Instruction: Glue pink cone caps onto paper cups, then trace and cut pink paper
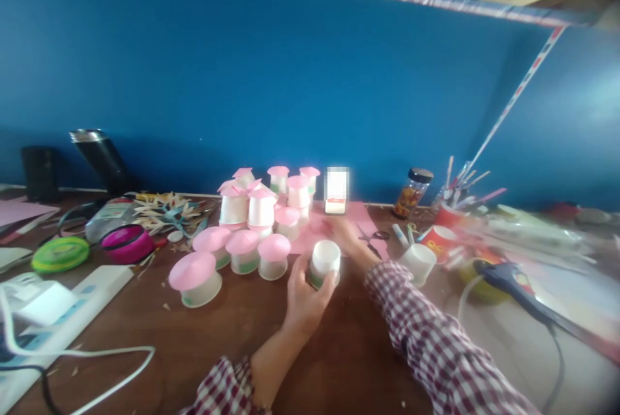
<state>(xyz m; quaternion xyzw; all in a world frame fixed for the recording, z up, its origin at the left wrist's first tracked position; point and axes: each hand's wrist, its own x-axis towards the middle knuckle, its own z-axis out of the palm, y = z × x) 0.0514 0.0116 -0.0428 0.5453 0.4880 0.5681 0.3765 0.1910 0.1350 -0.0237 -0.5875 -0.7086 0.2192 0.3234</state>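
My left hand (310,295) is wrapped round a white paper cup (325,261) with a green patch low on its side. Farther forward, my right hand (341,234) reaches over pink paper (361,216); its fingers are smeared by motion, and what they touch cannot be made out. Black-handled scissors (374,244) lie just right of it. To the left stand several pale paper cups topped with pink paper cones, one nearest me (194,276) and others in a cluster (261,208) toward the wall. Another white cup (419,263) tilts beside my right sleeve.
At right are a glue gun (504,279), a red cup (438,244), a jar with a black lid (411,192) and a container of brushes (453,202). Leftward lie a power strip (97,292), a white cable (106,353), a pink bowl (126,244) and a black bottle (104,160).
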